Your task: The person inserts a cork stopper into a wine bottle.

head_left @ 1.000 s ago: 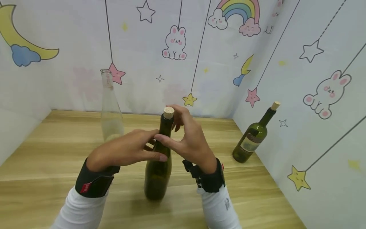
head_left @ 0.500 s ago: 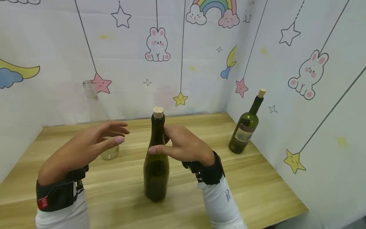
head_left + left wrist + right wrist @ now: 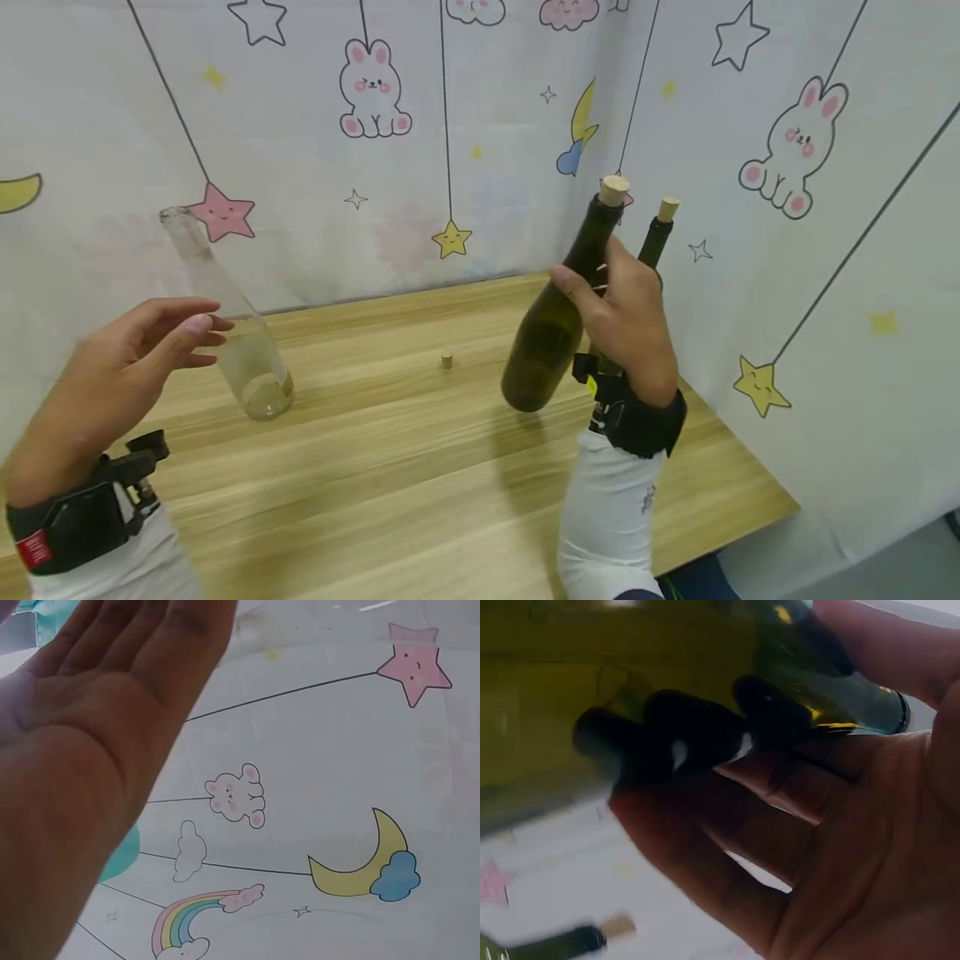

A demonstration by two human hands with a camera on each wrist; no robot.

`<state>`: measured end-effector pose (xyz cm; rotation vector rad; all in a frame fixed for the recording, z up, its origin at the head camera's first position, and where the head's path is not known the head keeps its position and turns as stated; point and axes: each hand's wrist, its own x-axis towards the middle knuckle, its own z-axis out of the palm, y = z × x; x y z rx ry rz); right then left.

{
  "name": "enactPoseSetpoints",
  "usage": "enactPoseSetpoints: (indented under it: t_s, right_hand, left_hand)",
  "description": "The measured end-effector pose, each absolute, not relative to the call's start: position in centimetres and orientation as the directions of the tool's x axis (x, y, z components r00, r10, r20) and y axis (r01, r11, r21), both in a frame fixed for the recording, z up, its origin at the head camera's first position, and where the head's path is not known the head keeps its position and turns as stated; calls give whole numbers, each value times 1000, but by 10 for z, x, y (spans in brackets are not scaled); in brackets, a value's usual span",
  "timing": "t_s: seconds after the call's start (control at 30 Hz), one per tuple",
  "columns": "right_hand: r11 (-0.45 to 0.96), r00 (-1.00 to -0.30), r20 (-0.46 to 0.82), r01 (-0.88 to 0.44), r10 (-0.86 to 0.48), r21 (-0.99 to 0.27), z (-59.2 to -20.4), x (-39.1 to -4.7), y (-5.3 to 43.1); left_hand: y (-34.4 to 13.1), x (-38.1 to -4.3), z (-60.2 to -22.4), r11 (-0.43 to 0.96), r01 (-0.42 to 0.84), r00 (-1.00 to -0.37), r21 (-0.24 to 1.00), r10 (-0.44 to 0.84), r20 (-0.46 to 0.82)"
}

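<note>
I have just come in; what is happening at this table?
A person's right hand grips a corked dark green bottle, seemingly clear of the table, in front of another corked green bottle. The left hand, holding nothing, is near an uncorked clear bottle. A small cork sits on the table.

In our right hand (image 3: 626,325) we have an olive-green bottle (image 3: 542,350) with a pale tan cork (image 3: 614,191). Just behind that hand, a second bottle (image 3: 657,237) shows dark green under its tan stopper (image 3: 669,208). Beyond our left hand (image 3: 127,367) is a clear, colourless bottle (image 3: 258,367); between the hands, farther off, a little tan plug (image 3: 447,361). Below both, the table (image 3: 360,467) is yellowish wood with streaky grain. We wear white sleeves (image 3: 607,508) and black straps (image 3: 645,425), the left with a red tag (image 3: 33,550). Past our hands, the white wall (image 3: 510,233) carries pink and yellow stars, white rabbits with pink ears, and a rainbow (image 3: 180,911) in pink, yellow, green and blue stripes.
</note>
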<state>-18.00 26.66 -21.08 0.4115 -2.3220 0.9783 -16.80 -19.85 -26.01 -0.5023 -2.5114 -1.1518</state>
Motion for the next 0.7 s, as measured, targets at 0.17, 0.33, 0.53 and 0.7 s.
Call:
enactPoseSetpoints:
  t_s: [0.17,0.33,0.53,0.7]
  right_hand:
    - [753,-855,493,-215,163,-622,-214,-176,302]
    - [756,-862,368,27,348,-653,-221,-173,332]
    - [738,-825,307,184,475,-649,-231,-174,351]
    - [730,-797,312,221,518,-647,-232,-180,353]
  left_hand:
    - [-214,-174,-267,686,310,-914,658,25,405]
    - [-226,-181,-271,671,233,-930,704,-58,363]
    - [-228,-189,-269,692,121,-963,712,-94,254]
    - [-233,-199,-266,625,125,-971,770,-80,223]
